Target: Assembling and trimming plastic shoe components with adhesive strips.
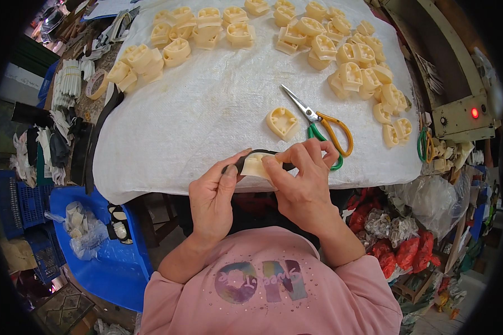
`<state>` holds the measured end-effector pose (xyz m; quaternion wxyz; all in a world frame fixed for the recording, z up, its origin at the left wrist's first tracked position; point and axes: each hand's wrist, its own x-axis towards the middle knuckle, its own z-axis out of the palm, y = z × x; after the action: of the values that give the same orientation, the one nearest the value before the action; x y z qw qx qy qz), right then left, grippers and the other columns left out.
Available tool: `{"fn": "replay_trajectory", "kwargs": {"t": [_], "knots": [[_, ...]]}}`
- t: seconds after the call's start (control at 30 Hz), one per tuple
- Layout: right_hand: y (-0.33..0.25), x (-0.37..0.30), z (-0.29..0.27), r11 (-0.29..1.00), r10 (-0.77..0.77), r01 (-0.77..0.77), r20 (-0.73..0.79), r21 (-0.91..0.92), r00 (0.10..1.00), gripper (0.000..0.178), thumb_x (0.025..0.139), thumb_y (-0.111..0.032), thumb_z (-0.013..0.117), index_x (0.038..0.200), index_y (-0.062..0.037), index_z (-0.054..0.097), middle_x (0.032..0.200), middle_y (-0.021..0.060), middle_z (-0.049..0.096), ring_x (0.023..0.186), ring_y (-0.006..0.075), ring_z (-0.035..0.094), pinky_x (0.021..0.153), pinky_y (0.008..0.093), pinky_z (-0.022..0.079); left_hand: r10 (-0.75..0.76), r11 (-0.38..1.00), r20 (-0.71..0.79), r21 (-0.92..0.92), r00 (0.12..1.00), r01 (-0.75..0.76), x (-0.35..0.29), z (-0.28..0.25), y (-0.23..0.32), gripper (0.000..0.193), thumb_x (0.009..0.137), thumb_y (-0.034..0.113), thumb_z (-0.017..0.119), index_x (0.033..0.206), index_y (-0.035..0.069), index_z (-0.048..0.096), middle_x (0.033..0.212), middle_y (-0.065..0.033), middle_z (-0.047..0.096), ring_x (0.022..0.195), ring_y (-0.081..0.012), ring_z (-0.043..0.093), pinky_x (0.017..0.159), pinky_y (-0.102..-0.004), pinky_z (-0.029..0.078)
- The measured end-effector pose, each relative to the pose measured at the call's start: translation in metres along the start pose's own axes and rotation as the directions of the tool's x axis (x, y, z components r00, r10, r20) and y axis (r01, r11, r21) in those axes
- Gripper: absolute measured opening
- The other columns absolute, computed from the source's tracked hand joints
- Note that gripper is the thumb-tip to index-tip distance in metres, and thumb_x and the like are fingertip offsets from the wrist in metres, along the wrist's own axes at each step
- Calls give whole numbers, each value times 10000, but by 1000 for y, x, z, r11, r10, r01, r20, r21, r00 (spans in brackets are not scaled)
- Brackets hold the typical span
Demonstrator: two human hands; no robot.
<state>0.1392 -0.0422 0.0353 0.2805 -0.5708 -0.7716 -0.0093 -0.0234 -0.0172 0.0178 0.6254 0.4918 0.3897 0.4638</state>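
Both hands are being held closed on the work: by the left hand (pixel 211 192), a black flexible strip (pixel 257 151) is being pinched at its left end between thumb and fingers, while by the right hand (pixel 305 181) a cream moulded plastic piece (pixel 256 166) is being gripped at its right side. How the right fingers behind it are closing cannot be told. The work is being held up at the near edge of the white woven sheet (pixel 207 123), in front of the pink T-shirt (pixel 262 312).

By the look of it, the strip is being fitted around the outer wall of the piece. The next move probably calls for the strip being kept taut and flush while its ends are being pressed down.

The visible span of the piece is being held roughly left to right, a pale wall being shown toward the person and the strip being arched along the far side; which way its narrow end is being pointed is being hidden by the fingers. Just beyond, a loose cream piece (pixel 282 133) is being left hollow side up, beside scissors (pixel 317 117) whose blades are being pointed away and leftward.
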Motion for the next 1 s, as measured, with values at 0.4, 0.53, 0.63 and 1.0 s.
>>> {"fn": "replay_trajectory", "kwargs": {"t": [0.4,0.53,0.63,1.0], "knots": [[0,-1,1,1000,2,-1,78,-13,997,344,588,-40,643,914,-132,580,817,56,438,820,233,437,733,421,254,22,960,-40,280,999,-10,-6,11,-5,296,926,106,481,1155,-61,571,1031,-180,640,909,-189,627,815,-296,497],[11,-4,9,999,8,-11,89,39,996,320,555,-1,607,854,-115,586,777,62,438,807,252,448,738,422,260,270,733,104,623,957,-274,-8,11,-9,347,876,42,477,1205,-63,517,1127,-252,580,1000,-279,610,844,-324,478],[26,-16,19,981,24,1,-127,194,992,290,630,-1,646,906,-77,595,792,67,492,787,249,474,793,404,283,287,798,209,488,935,-354,-4,8,-3,379,891,50,443,1256,-46,473,1175,-244,557,1041,-241,597,874,-301,458],[28,-13,20,904,-80,95,-53,418,995,407,673,-19,688,1050,-82,549,823,77,543,793,267,481,764,384,344,-207,862,616,-253,760,440,8,-19,-31,575,969,417,365,1430,114,205,1283,-59,438,1052,-161,488,896,-287,408]]}}
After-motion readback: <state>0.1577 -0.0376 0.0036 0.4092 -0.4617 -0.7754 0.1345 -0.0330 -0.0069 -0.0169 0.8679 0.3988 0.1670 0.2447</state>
